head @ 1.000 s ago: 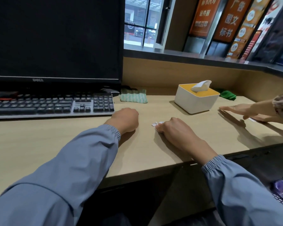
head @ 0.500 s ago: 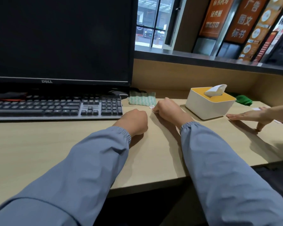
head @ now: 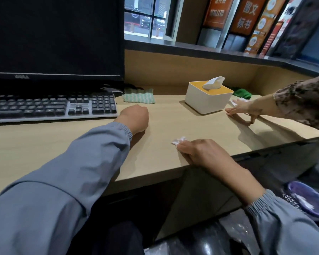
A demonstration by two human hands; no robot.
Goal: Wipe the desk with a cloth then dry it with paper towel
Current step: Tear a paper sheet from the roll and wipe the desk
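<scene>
Currently the right hand (head: 201, 152) has its fingers bent down over a crumpled paper towel (head: 179, 141), pressing it onto the desk (head: 173, 116). Only a white corner pokes out past the fingertips, on the left. The grip sits at the desk's near edge, so nearly all bare surface lies ahead of it and to its left. Next drying stroke probably goes forward, toward the tissue box (head: 208, 97) ahead-right. Left hand (head: 135, 116) is a fist ahead-left of the grip, nothing visible in it. Cloth (head: 138, 95) lies flat beyond that fist, well apart from the grip. Second person's hand (head: 242, 109) touches the desk just beside the box, so overlap is possible.
</scene>
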